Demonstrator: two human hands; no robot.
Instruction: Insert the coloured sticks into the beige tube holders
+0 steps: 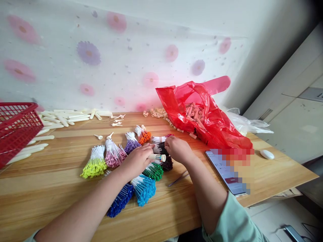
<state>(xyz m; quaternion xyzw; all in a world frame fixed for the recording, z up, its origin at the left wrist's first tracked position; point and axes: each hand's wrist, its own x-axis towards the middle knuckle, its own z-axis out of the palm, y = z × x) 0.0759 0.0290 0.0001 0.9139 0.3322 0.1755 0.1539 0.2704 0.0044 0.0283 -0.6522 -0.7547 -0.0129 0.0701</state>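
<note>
My left hand (137, 158) is closed around a cream multicolour pen part (161, 157), whose near end shows several coloured pieces. To its right my right hand (178, 149) is closed in a pinch over the black refill bundle (159, 148); its fingertips are turned away, so what they hold is hidden. Around both hands lie bundles of pen refills with white stems: yellow (94, 166), pink (114, 154), purple (131, 144), orange (143, 135), green (154, 171), light blue (144, 188) and dark blue (121, 200). A magenta-tipped bundle (161, 138) is partly covered by my right hand.
A red plastic bag (214, 124) holding pinkish pen parts (195, 114) stands at the back right. White pen barrels (68, 117) lie beside a red basket (19, 131) at left. A phone (224, 171), a white oval object (266, 154) and thin tweezers-like sticks (178, 179) are on the right.
</note>
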